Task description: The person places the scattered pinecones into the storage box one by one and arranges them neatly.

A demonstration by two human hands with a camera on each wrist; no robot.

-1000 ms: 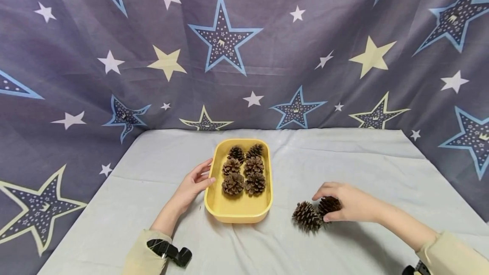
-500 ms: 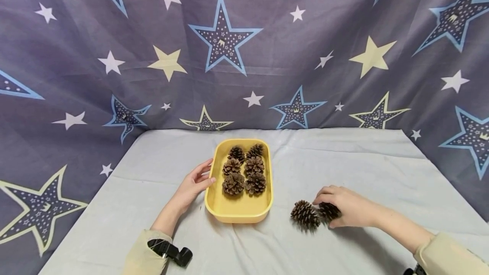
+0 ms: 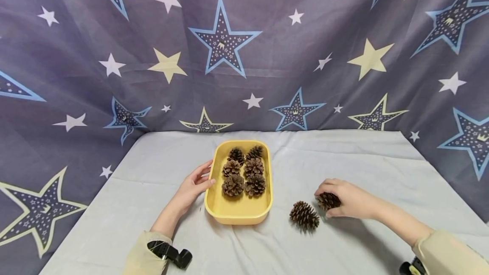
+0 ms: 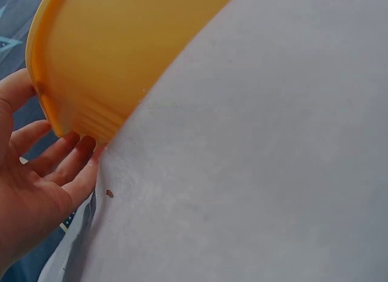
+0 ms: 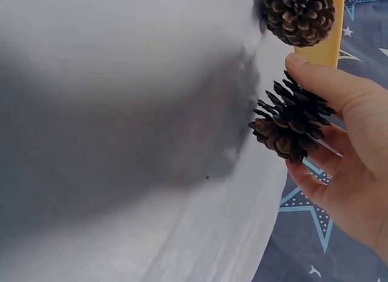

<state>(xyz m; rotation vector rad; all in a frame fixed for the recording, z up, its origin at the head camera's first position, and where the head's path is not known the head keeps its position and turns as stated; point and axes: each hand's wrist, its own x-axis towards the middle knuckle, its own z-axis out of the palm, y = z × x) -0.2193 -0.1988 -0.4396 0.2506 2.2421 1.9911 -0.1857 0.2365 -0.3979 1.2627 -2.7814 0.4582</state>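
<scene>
A yellow tub (image 3: 237, 219) stands on the cloth-covered table, with several pine cones (image 3: 233, 185) in two columns inside. My left hand (image 3: 192, 185) holds its left side, thumb at the rim; in the left wrist view, the fingers (image 4: 71, 164) meet the outer wall (image 4: 115, 63). Right of the tub, my right hand (image 3: 349, 200) grips a pine cone (image 3: 328, 201) between thumb and fingers. In the right wrist view this pine cone (image 5: 291, 121) lies sideways in the grasp. Another pine cone (image 3: 304, 216) sits on the cloth just left of it, a small gap between them.
A pale grey cloth (image 3: 267, 253) covers the table. Behind it hangs a dark curtain (image 3: 275, 63) with printed stars. A tiny brown scrap (image 4: 109, 193) lies near the tub. Each wrist wears a black camera mount (image 3: 170, 253).
The right hand first dips, then rises slightly with its pine cone, parting it from the neighbouring cone, which has shifted a little left. The left hand and tub stay in place.
</scene>
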